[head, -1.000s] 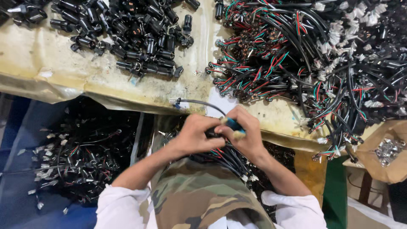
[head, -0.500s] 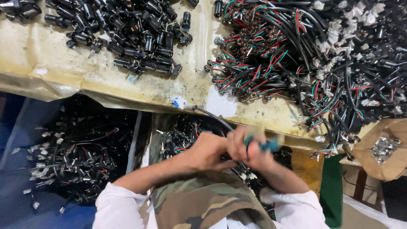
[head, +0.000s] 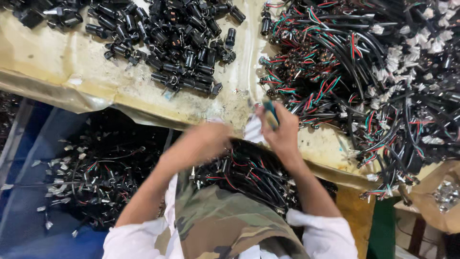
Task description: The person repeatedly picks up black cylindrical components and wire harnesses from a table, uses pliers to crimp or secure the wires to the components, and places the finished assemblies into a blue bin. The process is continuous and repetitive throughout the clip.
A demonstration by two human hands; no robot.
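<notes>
Blue-green plastic shows between the fingers of your right hand (head: pixel 281 132): a small tool (head: pixel 271 114), held upright in a clenched grip, its upper end poking out above the knuckles. What kind of tool it is cannot be read from here. The hand sits over the near edge of the worktable (head: pixel 72 76), just beside the tangle of black cables with red and green wires (head: pixel 364 72) that fills the right and far-right of the surface.

Your left hand (head: pixel 206 139) is blurred. It lies just left of the right hand, at the table's near edge, and whether it grips anything cannot be told. A scrap of white paper (head: pixel 251 129) shows between the two hands.

On the far left of the stained tan table covering lies a heap of black cylindrical connectors (head: pixel 167 43), well apart from both hands.

Below the table edge, between your forearms, a bundle of finished black wire leads (head: pixel 244 175) rests against your camouflage-pattern front. To the near left, more black leads with pale ends (head: pixel 91 177) lie in a dark blue bin. At the far right edge, a brown cardboard box (head: pixel 443 196) holds small metal parts.
</notes>
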